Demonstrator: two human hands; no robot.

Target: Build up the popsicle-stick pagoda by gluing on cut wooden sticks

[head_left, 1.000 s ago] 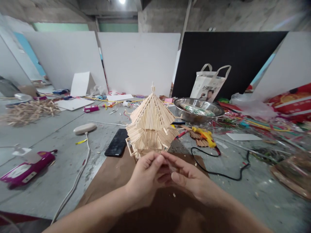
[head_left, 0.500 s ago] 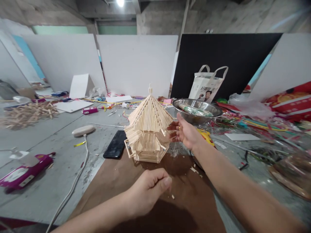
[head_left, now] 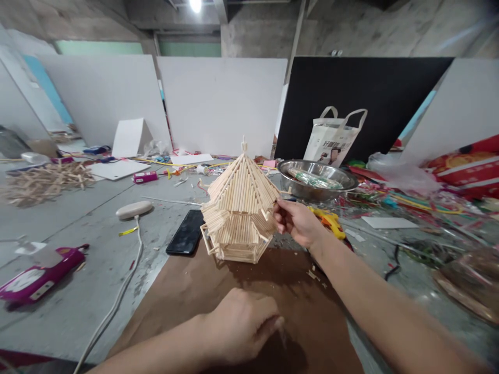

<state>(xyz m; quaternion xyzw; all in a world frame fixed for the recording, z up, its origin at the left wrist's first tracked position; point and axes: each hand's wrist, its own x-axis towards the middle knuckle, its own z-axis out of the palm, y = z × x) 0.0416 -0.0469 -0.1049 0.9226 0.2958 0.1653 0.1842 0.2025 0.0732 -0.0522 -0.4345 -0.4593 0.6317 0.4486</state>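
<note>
- The stick-built pavilion model [head_left: 244,192] stands upright on the far part of the brown paper sheet [head_left: 210,301], between the smartphone [head_left: 185,232] and the right hand [head_left: 300,223].
- The right hand has its thumb and forefinger pressed together at the right edge of the model's roof; what they pinch is too small to tell.
- The left hand [head_left: 245,327] is curled above the paper, in front of the model, thumb and fingertips drawn together; I cannot tell whether anything is between them.
- A yellow glue gun [head_left: 329,222] lies just beyond the right forearm.
- Behind it, a metal bowl [head_left: 286,189] holds a green-and-white bundle, near a white tote bag [head_left: 331,140].
- A purple power strip [head_left: 47,275] lies at far left.
</note>
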